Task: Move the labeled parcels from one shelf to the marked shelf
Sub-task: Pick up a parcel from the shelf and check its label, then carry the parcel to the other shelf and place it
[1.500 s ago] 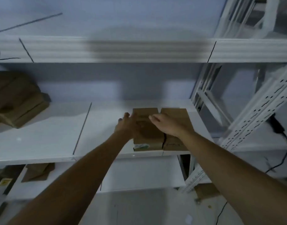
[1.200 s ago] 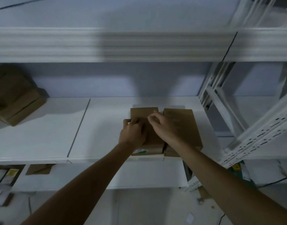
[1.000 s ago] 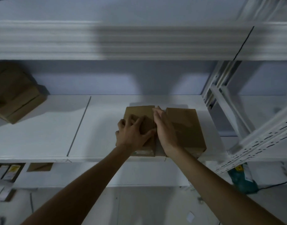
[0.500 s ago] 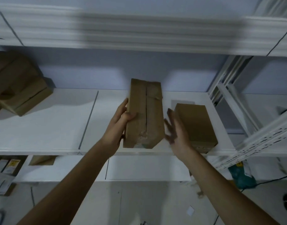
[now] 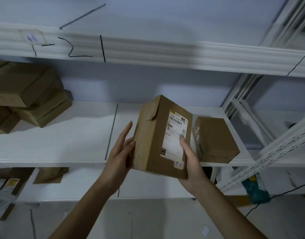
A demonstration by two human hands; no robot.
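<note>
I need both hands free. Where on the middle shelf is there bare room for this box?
Bare: the wide stretch of shelf behind the held box, between the pile of boxes on the left and the lone box at the right end. Crowded: the left end.

Matt card, painted shelving.
I see the parcel [image 5: 145, 135] as creased matt cardboard, its label [image 5: 175, 133] smooth white paper, the shelf [image 5: 62, 144] white-painted metal.

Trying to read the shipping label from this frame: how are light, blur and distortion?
Head view: dim, bluish light; the held parcel is fairly sharp, but print on its label is soft and the thumb of the right hand covers part; the upper shelf edge is smeared by motion blur; the rack upright at right leans from wide-angle distortion.
</note>
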